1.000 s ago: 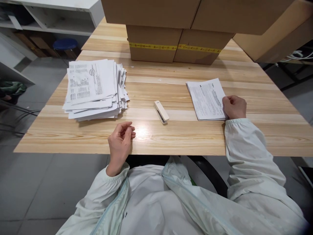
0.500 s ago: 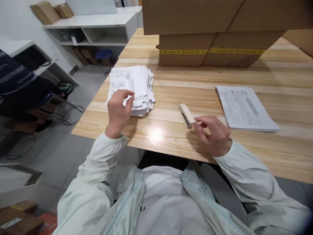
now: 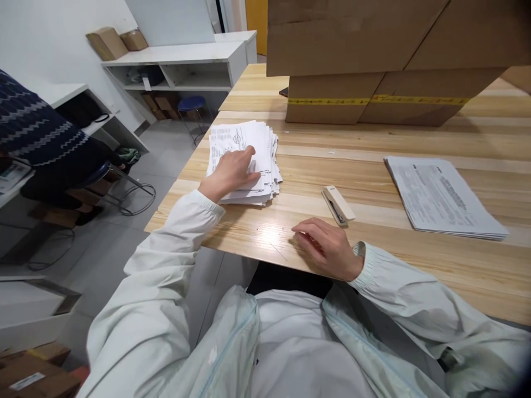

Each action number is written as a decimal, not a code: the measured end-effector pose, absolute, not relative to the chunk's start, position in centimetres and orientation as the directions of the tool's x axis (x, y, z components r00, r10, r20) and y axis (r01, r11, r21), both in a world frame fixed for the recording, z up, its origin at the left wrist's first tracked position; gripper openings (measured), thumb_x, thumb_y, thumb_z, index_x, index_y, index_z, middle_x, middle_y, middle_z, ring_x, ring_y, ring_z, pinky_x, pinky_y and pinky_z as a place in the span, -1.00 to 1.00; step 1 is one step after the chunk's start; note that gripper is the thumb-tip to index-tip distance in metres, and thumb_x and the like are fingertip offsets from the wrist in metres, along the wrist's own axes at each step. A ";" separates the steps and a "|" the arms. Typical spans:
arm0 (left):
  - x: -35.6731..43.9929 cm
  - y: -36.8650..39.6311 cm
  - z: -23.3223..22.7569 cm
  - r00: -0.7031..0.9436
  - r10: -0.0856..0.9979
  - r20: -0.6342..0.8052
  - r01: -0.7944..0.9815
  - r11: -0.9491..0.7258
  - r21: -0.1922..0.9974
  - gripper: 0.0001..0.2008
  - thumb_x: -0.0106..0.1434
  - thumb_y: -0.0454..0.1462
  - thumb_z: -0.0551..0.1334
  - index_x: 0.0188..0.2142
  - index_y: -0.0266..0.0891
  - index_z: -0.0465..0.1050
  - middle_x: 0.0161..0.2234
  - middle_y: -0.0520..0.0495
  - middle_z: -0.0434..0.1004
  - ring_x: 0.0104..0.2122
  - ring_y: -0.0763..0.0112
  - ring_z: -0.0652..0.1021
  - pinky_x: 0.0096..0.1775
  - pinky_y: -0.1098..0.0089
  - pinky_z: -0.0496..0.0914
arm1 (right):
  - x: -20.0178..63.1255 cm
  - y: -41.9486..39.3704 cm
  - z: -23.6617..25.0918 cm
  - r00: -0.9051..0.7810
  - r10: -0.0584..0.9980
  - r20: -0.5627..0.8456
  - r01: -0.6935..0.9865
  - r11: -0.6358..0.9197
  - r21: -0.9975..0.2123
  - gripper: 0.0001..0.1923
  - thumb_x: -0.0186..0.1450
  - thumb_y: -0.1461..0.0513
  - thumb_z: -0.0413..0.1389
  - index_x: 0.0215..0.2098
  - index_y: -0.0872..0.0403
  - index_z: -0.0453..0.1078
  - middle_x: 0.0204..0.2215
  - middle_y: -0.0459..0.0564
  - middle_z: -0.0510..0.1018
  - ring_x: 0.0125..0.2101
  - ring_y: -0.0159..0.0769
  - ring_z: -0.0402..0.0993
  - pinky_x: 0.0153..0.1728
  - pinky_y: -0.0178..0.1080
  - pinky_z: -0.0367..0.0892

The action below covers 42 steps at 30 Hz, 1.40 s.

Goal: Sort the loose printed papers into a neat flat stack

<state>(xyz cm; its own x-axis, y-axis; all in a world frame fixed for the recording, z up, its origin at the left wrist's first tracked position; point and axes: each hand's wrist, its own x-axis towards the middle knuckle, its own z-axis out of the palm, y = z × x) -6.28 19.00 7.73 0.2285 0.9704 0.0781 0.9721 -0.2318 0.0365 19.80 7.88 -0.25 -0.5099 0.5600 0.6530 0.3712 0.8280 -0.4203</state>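
My left hand [image 3: 235, 172] rests over the near part of an uneven pile of printed papers [image 3: 261, 145] on the left of the table. Its fingers are spread, and nothing shows between thumb and fingers. Near the table's front edge lies my right hand [image 3: 326, 246], fingers stretched to the left and holding nothing. A cream stapler [image 3: 338, 205] lies on the wood just beyond the right hand, apart from it. Farther right is a neater stack of printed sheets [image 3: 446, 196], which neither hand touches.
Large cardboard boxes [image 3: 373, 41] are stacked at the back of the wooden table [image 3: 357, 146]. A person in a patterned sweater [image 3: 39, 124] sits at the far left by white shelves. A blue stool [image 3: 192, 103] stands beyond the table's left edge.
My right hand has moved left, away from the stapler's near end. My left hand has reached further over the paper pile, its fingers opening. The whole view has shifted slightly.
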 end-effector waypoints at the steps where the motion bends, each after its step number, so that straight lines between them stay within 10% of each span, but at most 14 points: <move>1: -6.1 19.3 8.0 0.246 0.968 0.056 0.969 -0.247 0.008 -0.49 0.25 -0.20 0.32 0.13 -0.36 0.30 -0.21 -0.27 0.57 -0.14 -0.03 0.56 -0.05 0.16 0.34 | 19.6 7.8 -0.4 -0.518 0.561 0.645 0.365 0.828 -0.426 -0.83 0.37 0.34 0.10 -0.08 0.02 0.39 -0.29 0.03 0.62 -0.30 -0.27 0.58 -0.32 -0.24 0.47; 19: -4.4 20.7 9.1 0.346 0.936 -0.060 0.932 -0.350 -0.090 -0.46 0.09 -0.51 0.23 0.10 -0.34 0.31 -0.31 -0.25 0.52 -0.15 -0.13 0.57 -0.04 0.09 0.36 | 18.7 7.9 -1.0 -0.625 0.584 0.518 0.302 0.793 -0.529 -0.88 0.41 0.29 0.07 -0.10 0.00 0.39 -0.33 -0.01 0.60 -0.34 -0.30 0.55 -0.35 -0.27 0.42; 29: -6.4 20.3 8.0 0.243 0.957 0.161 0.943 -0.272 0.193 -0.40 0.18 -0.48 0.17 0.22 -0.16 0.32 -0.61 0.06 0.31 -0.40 0.16 0.53 -0.10 0.16 0.40 | 18.9 8.0 -1.4 -0.590 0.608 0.531 0.279 0.771 -0.573 -0.86 0.41 0.31 0.08 -0.08 0.02 0.39 -0.32 -0.01 0.61 -0.35 -0.33 0.53 -0.34 -0.29 0.39; 35: -7.2 19.6 7.9 0.290 0.947 0.141 0.957 -0.285 -0.057 -0.52 0.26 -0.47 -0.02 0.05 -0.25 0.52 -0.29 -0.19 0.61 -0.31 0.21 0.57 -0.22 0.28 0.37 | 19.1 7.9 -1.7 -0.606 0.622 0.496 0.282 0.751 -0.597 -0.87 0.41 0.31 0.08 -0.09 0.07 0.41 -0.31 0.00 0.61 -0.32 -0.33 0.53 -0.31 -0.30 0.37; 42: -4.7 20.4 9.9 0.265 0.963 -0.053 0.941 -0.270 -0.204 -0.60 0.25 -0.03 0.21 -0.10 -0.28 0.51 -0.05 -0.26 0.60 -0.12 0.03 0.59 -0.18 0.22 0.36 | 19.1 8.0 -1.7 -0.612 0.626 0.483 0.286 0.745 -0.602 -0.87 0.42 0.30 0.07 -0.10 0.08 0.42 -0.31 0.01 0.60 -0.32 -0.34 0.51 -0.31 -0.30 0.34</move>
<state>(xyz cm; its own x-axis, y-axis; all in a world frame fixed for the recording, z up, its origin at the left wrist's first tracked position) -4.70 20.41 9.93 0.2650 0.9628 -0.0533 0.9410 -0.2703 -0.2038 19.12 7.98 -1.75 -0.6124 0.6257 0.4832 0.2861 0.7452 -0.6023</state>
